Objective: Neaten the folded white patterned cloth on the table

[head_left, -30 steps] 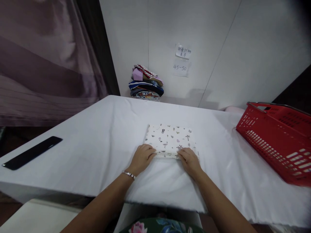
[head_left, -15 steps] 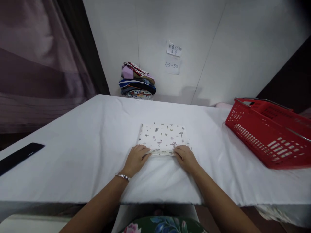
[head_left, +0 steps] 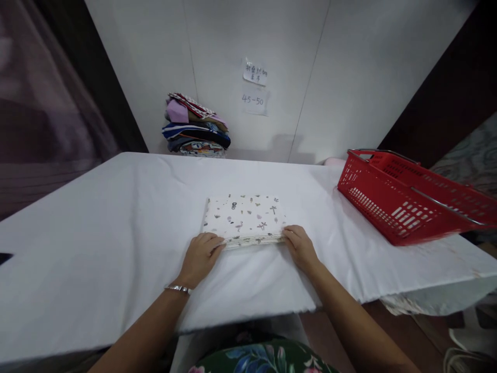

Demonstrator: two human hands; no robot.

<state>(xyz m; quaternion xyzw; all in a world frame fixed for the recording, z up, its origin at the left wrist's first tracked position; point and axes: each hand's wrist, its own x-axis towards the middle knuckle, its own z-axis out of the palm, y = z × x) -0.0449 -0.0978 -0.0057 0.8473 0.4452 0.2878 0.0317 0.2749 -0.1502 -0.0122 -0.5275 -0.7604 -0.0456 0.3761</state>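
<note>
A folded white cloth (head_left: pixel 244 217) printed with small flamingos and plants lies flat on the white-covered table (head_left: pixel 116 228). My left hand (head_left: pixel 200 255) grips the near left corner of the folded cloth, fingers curled at its edge. A silver bracelet sits on that wrist. My right hand (head_left: pixel 298 247) holds the near right corner the same way, fingers tucked at the fold.
A red plastic basket (head_left: pixel 399 202) stands on the right part of the table. A stack of folded coloured clothes (head_left: pixel 196 127) rests against the white wall at the back. Two paper notes (head_left: pixel 254 85) are stuck on the wall. A dark curtain hangs at the left.
Both hands stay on the near corners of the folded cloth. The view has swung to the right, so the black object at the left has nearly slid out of view.
</note>
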